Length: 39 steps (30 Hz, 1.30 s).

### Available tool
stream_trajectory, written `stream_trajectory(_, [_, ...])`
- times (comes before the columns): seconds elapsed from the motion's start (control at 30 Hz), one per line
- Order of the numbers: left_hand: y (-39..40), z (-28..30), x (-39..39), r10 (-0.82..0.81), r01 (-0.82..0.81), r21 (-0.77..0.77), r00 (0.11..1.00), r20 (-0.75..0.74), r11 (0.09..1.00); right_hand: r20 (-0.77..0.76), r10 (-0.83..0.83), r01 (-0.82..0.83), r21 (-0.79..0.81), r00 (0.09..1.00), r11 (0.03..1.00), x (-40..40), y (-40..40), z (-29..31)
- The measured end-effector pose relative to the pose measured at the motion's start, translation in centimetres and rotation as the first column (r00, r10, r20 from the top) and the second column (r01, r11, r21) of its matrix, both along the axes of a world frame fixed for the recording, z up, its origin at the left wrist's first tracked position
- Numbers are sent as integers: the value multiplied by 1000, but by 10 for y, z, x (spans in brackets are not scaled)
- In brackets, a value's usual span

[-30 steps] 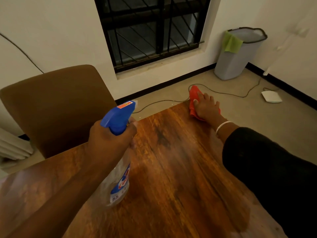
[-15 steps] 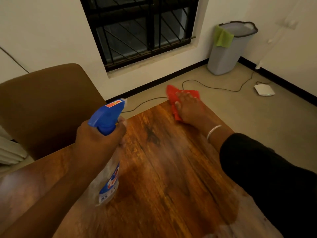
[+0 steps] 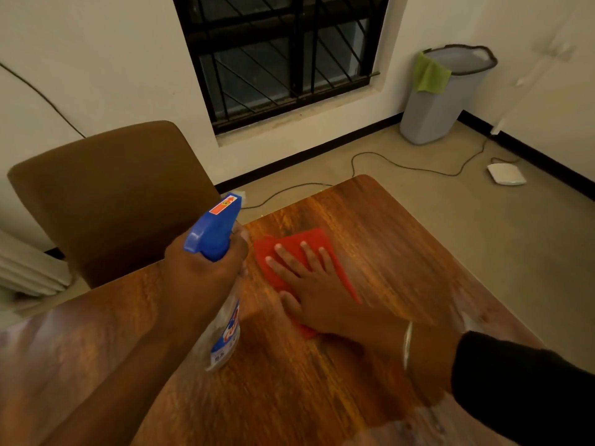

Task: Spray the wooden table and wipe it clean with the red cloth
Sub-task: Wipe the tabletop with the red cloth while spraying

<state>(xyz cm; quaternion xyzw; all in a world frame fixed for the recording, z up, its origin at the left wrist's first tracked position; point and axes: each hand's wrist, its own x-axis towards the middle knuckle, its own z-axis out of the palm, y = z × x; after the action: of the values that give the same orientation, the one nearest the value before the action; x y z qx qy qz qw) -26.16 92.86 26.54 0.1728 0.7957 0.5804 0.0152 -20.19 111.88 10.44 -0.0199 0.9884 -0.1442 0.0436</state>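
— Pressing flat, that's what the right hand (image 3: 309, 284) is doing: fingers spread wide, palm down on the red cloth (image 3: 291, 252), which lies on the wooden table (image 3: 370, 239) just beside the spray bottle (image 3: 222, 284). Nothing is gripped; the open palm simply pins the cloth so the whole pad drags across the wood.

— And the left hand (image 3: 206, 272)?

— Curled tight round the neck of the spray bottle, under the blue trigger head (image 3: 214, 226). The bottle is held upright, off the table as far as I can judge, with the nozzle aimed past the bottle toward the table's far edge. I'd say it's kept up there so more liquid can go down ahead of the cloth without swapping hands.

— Why work so close to the bottle?

— My guess: the cloth goes wherever the spray lands. The wood beyond the bottle, toward the far corner, has a dull sheen, though I can't tell if that's wetness or lamp glare.

— The brown chair (image 3: 109, 194)?

— Behind the bottle, pushed up to the table's edge, out of the way.
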Motion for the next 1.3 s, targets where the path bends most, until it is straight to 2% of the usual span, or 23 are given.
stream_trajectory(0.1, [-1,1,5,27,-27,-8,1000,-7,1000,-7,123,-123,69,992,990,-18,-4,4])
stream_trajectory(0.17, [-4,2,6,17,-17,12,1000,14,1000,-27,64,-62,70,998,996,-31,24,6])
stream_trajectory(0.27, [-13,5,4,-13,13,36,1000,-2,999,-31,-207,209,57,978,976,-41,93,8])
stream_trajectory(0.33, [-15,6,7,-24,25,40,1000,-11,999,-11,-441,441,32,898,897,-38,133,12])
stream_trajectory(0.4, [-13,4,9,-16,16,-10,1000,23,1000,5,-566,566,16,824,824,-31,144,14])
stream_trajectory(0.47, [-4,4,14,-75,86,-107,992,101,991,3,-572,572,2,820,820,-17,123,12])
stream_trajectory(0.6, [23,3,31,-183,217,-265,972,148,940,7,-411,412,-14,911,911,49,67,14])
stream_trajectory(0.7, [35,-2,37,-263,314,-303,944,198,900,11,-326,325,31,945,945,99,72,15])
stream_trajectory(0.8, [35,-6,42,-309,377,-340,921,238,861,-33,-481,482,98,876,871,94,127,15])
stream_trajectory(0.87, [37,-5,49,-304,363,-337,928,216,869,4,-622,620,65,783,782,78,158,18])
stream_trajectory(0.93, [39,-4,57,-295,337,-349,940,169,874,4,-692,691,52,722,721,66,165,16])
stream_trajectory(1.0, [43,-1,66,-322,365,-369,931,174,855,-23,-689,689,55,724,723,72,148,13])
stream_trajectory(1.07, [52,1,74,-349,392,-388,920,179,834,-27,-628,629,40,778,777,95,118,13])
stream_trajectory(1.13, [57,3,83,-346,391,-379,920,184,839,-5,-522,522,41,853,852,128,90,13])
stream_trajectory(1.2, [59,3,88,-344,394,-340,917,199,854,-9,-460,460,58,888,886,166,80,13])
stream_trajectory(1.3, [56,3,89,-340,391,-336,918,203,857,-37,-550,551,76,834,831,188,121,9])
